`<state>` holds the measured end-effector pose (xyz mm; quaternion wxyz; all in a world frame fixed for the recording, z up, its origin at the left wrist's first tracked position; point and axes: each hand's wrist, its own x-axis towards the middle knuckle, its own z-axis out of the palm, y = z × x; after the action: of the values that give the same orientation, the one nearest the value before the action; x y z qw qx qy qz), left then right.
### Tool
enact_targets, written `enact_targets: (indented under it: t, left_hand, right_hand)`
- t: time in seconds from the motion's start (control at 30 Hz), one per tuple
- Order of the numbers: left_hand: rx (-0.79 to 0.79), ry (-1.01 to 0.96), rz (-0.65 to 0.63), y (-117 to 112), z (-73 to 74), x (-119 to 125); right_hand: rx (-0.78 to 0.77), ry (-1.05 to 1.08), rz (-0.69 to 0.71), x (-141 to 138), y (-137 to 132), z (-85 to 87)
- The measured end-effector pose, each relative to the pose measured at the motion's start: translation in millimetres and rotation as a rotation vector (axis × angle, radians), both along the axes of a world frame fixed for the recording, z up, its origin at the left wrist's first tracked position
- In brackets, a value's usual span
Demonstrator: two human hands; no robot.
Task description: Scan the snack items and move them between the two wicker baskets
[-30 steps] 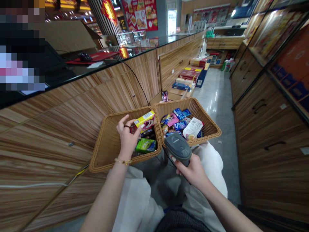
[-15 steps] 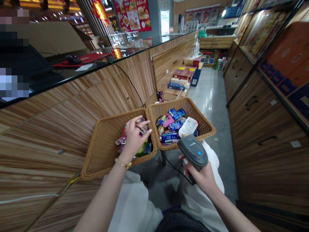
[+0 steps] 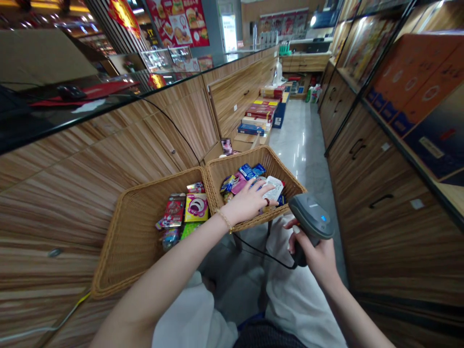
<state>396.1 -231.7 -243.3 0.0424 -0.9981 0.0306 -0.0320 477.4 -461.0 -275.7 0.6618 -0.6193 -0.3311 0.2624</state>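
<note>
My left hand reaches into the right wicker basket, palm down, its fingers spread beside a white labelled packet. Blue packets and a pink packet lie around it; the hand covers some of the contents. In my right hand is a dark grey barcode scanner with a blue light, its cable trailing left. The left wicker basket holds a yellow box, a red box and a green packet.
A wooden counter runs along the left, with a computer mouse on its glass top. Stacked boxes stand beyond the baskets. Wooden cabinets line the right, orange boxes on top. Grey floor lies between.
My left hand has moved right, from the left basket into the right one, leaving boxes in the left basket uncovered. The scanner has shifted slightly right. The view has turned a little.
</note>
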Motion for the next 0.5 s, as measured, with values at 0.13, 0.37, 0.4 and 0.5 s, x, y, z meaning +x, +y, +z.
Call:
enact_targets:
  t: [0.13,0.37,0.4,0.5]
  left_hand:
    - [-0.001,-0.008,-0.022,6.6,-6.0,6.7]
    - [-0.093,-0.124,0.135,28.5,3.4,-10.3]
    - [-0.111,-0.157,0.172,31.5,5.4,-14.9]
    - [-0.194,-0.289,0.301,38.7,10.4,-31.7]
  right_hand:
    - [-0.009,0.006,-0.009,1.7,1.3,-7.4]
    - [-0.046,-0.011,-0.003,4.6,4.0,-7.3]
    - [-0.046,-0.012,0.009,5.1,4.3,-6.6]
    - [-0.06,-0.029,0.022,4.3,6.2,-4.4]
